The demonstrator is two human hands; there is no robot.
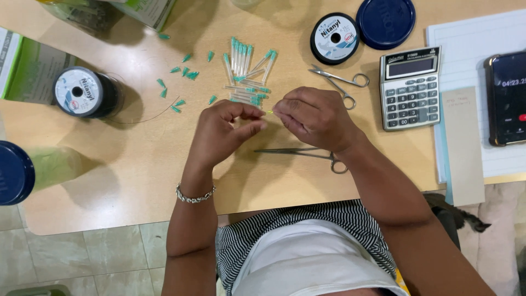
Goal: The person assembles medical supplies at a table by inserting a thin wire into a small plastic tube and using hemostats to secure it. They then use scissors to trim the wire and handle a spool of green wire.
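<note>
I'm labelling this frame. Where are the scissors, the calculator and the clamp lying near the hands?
scissors [341,80], head view, on the crossed blades.
calculator [411,87], head view, on the keypad.
clamp [298,153], head view, on its long shaft.

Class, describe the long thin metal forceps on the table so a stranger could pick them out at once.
Start at the light wooden table, then the person's right hand. Just below that hand lie the long thin metal forceps, pointing left, ring handles right. Unlike the small silver scissors above the hand, near the grey calculator, they are slim and closed.
</note>
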